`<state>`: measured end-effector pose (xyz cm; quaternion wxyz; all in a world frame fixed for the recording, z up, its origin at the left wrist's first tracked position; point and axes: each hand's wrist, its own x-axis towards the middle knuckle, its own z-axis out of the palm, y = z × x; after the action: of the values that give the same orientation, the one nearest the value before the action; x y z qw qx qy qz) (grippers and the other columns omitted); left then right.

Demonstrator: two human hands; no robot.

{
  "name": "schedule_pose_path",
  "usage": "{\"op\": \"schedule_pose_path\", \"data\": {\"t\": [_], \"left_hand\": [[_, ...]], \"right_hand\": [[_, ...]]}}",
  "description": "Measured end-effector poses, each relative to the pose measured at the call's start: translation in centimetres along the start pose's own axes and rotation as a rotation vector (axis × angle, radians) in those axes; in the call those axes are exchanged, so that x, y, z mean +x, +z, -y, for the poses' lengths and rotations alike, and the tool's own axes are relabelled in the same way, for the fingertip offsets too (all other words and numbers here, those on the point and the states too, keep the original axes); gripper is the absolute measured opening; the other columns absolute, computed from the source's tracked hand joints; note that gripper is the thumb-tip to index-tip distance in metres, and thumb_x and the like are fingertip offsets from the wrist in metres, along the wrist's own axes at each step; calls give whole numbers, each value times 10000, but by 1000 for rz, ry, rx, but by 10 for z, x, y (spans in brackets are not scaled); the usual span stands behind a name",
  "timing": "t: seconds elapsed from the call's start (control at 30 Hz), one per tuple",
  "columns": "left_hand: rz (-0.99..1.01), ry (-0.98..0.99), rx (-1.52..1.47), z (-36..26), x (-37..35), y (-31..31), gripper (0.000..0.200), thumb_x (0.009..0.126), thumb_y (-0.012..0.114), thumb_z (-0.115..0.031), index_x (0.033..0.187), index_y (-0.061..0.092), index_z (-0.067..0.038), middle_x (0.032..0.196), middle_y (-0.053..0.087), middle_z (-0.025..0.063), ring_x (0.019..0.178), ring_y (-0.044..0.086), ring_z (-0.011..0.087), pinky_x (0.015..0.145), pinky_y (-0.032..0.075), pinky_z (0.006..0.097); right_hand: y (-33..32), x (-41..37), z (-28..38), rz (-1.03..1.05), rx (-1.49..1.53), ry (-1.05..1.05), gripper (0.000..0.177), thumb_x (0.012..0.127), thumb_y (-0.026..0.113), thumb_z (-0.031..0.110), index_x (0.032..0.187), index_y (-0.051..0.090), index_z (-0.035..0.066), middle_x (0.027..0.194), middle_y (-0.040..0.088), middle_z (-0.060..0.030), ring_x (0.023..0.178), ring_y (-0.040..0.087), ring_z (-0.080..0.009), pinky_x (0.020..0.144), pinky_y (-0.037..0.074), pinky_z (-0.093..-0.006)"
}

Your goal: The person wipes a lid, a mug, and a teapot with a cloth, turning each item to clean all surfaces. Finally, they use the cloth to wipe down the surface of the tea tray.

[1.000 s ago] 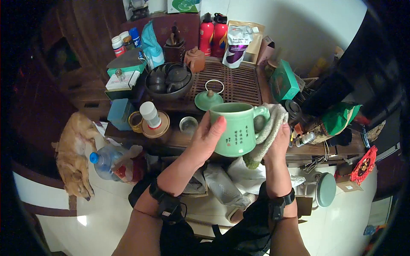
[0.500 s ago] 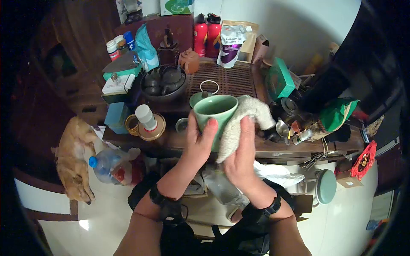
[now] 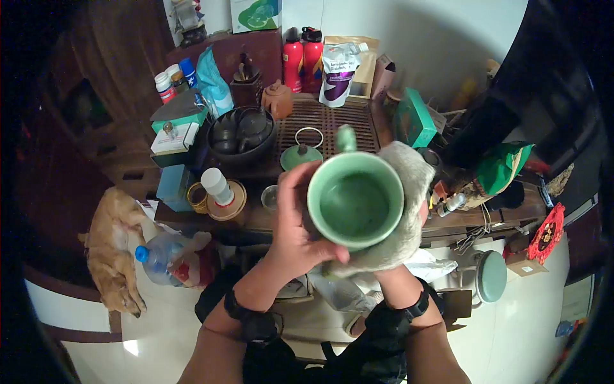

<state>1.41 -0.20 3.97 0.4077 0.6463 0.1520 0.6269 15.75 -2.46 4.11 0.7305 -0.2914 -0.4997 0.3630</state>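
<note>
Left hand grips green mug by its side, mouth tipped up at the camera (inside looks empty). Right hand is mostly hidden under grey cloth, closed round it and pressing it on the mug's other side and base. Mug is held in the air over the table's near edge, handle pointing at the far edge. Green lid lies on slatted tray behind.
</note>
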Motion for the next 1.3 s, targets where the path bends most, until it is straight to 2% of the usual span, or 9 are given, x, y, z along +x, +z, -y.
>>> {"op": "schedule_pose_path", "data": {"t": [0.2,0.33,0.43,0.5,0.6,0.87,1.03,1.27,1.3], "left_hand": [[80,-302,-109,12,0,-7,1150,546,855,-497,1379,248,13,1329,419,132,1235,420,230,1042,326,374],[-47,-173,110,7,1,-1,1090,578,844,-487,1352,286,41,1290,458,147,1194,465,230,1011,362,369],[-89,-110,264,13,-4,-2,973,729,708,-552,1353,280,60,1281,450,193,1174,476,269,993,366,386],[-84,-11,320,21,-8,-8,762,904,507,-520,1349,299,63,1297,418,215,1199,438,288,1011,330,389],[-35,-172,296,16,-7,-14,620,966,429,-427,1343,326,54,1312,401,204,1224,403,284,1031,298,383],[-39,-310,-73,23,-8,-4,728,938,437,-511,1379,262,42,1332,395,157,1245,385,247,1039,290,363],[-5,-121,141,10,-6,2,871,867,512,-597,1401,225,29,1347,390,145,1237,396,224,1036,303,361],[-233,-534,-568,5,-4,4,766,848,593,-537,1345,360,-2,1273,499,122,1162,503,207,1001,381,361],[-147,-638,-774,5,-7,-5,691,863,578,-513,1316,418,-17,1235,542,119,1120,549,220,971,424,366]], "right_hand": [[1,-11,-17,39,-159,-46,534,960,472,266,1388,296,0,1350,421,-142,1241,426,-232,1057,317,-371],[13,-13,-18,101,-427,-123,644,944,488,339,1404,232,-32,1394,349,-175,1292,355,-270,1072,262,-365],[23,-33,-32,53,-489,-206,671,940,500,212,1442,105,7,1443,268,-165,1331,288,-282,1097,210,-401],[17,-25,-23,56,-530,-160,663,934,510,214,1441,133,14,1438,278,-160,1326,298,-279,1096,218,-395],[10,-6,-9,-2,-437,-66,606,939,501,295,1413,249,12,1421,319,-141,1312,329,-244,1086,252,-362],[0,-6,-25,77,-307,-131,599,964,438,288,1420,214,-28,1401,367,-162,1286,380,-255,1075,272,-361],[5,-10,-19,67,-550,-311,616,902,534,224,1375,278,-76,1381,384,-228,1293,374,-367,1073,267,-441],[-8,-35,-47,460,-1210,-509,692,792,652,376,1329,394,23,1371,390,-182,1240,365,-444,1060,250,-539],[-15,-36,-62,368,-1172,-653,643,783,663,386,1292,444,59,1333,437,-147,1233,403,-380,1061,240,-568]]}}
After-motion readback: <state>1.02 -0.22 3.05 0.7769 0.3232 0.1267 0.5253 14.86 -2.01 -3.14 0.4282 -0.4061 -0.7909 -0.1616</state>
